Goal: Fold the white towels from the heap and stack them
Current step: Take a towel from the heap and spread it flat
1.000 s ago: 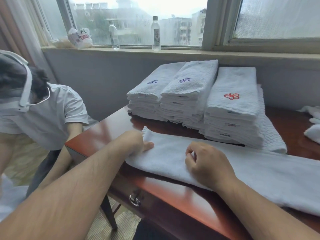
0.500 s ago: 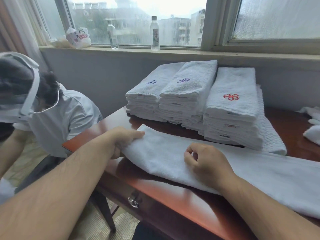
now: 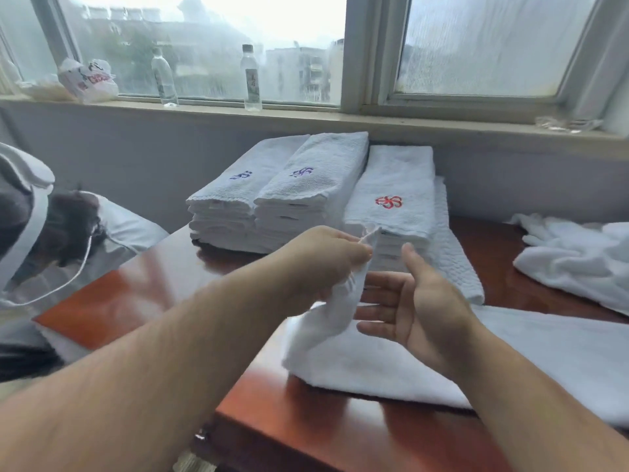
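Over the table (image 3: 160,294), left grip (image 3: 320,258) tight on the towel (image 3: 374,364) end, right grip (image 3: 420,308) slack.

Left hand (image 3: 326,258) is pinching a corner of the towel (image 3: 357,362) between thumb and curled fingers and holding it raised, with the forearm reaching in from lower left. Right hand (image 3: 420,310) is hovering just beside it, palm facing left, fingers straight and spread, thumb pointing up, gripping nothing.

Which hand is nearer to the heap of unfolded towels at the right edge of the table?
Right. The right hand hovers open left of the heap; the left hand, pinching the towel end, is farther left.
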The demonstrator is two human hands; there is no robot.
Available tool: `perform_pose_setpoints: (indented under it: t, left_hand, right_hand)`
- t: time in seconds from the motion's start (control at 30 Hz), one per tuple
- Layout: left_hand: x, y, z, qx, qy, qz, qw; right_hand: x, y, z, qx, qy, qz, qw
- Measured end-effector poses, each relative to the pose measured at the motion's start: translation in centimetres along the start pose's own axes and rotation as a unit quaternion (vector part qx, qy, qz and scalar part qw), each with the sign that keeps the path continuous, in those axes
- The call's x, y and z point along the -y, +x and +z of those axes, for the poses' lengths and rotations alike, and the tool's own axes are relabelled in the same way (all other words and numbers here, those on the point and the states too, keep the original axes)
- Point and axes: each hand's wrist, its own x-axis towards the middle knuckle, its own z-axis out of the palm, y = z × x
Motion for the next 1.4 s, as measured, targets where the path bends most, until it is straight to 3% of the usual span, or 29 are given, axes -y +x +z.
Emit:
perform_pose_setpoints:
  t: [0.17, 0.37, 0.5, 0.57, 0.67, 0.83, 1.03, 1.1, 1.27, 1.33, 1.4]
  left_hand:
    - [-1.7, 3.0, 10.1, 0.035, 0.031, 0.023, 0.999]
    - [-1.3, 4.5, 19.6, 0.135, -0.009, 0.016, 0.991]
    - [-0.2, 5.3, 18.5, 0.086, 0.052, 0.075, 0.992]
    - [0.4, 5.6, 17.2, 0.052, 0.111, 0.123, 0.985]
    - [1.1, 5.4, 15.5, 0.009, 0.196, 0.168, 0.966]
    - [1.6, 4.7, 15.0, 0.009, 0.31, 0.243, 0.919]
    - [1.8, 4.8, 17.7, 0.062, 0.419, 0.311, 0.851]
    - [2.1, 5.2, 19.2, 0.095, 0.464, 0.316, 0.822]
    - [4.4, 5.7, 22.1, 0.161, 0.557, 0.306, 0.755]
    - [5.0, 5.8, 22.4, 0.167, 0.567, 0.295, 0.751]
    - [5.3, 6.1, 22.4, 0.173, 0.566, 0.287, 0.753]
  right_hand:
    - [2.1, -4.0, -8.2, -0.063, 0.037, -0.055, 0.996]
    - [3.1, -8.4, -17.8, -0.131, 0.086, -0.017, 0.988]
    - [2.5, -8.9, -19.5, -0.154, 0.032, 0.022, 0.987]
    - [2.2, -8.2, -19.0, -0.226, -0.106, 0.011, 0.968]
    - [1.8, -7.2, -18.7, -0.319, -0.365, -0.012, 0.875]
    - [3.9, -8.8, -20.4, -0.338, -0.33, -0.039, 0.881]
    - [8.1, -14.0, -27.3, -0.386, -0.33, -0.032, 0.861]
    - [9.4, -15.2, -29.9, -0.412, -0.376, 0.005, 0.83]
    - [8.4, -15.2, -33.8, -0.41, -0.573, 0.114, 0.7]
    - [6.8, -14.7, -34.6, -0.405, -0.62, 0.129, 0.66]
    - [6.0, -14.2, -34.9, -0.421, -0.619, 0.123, 0.651]
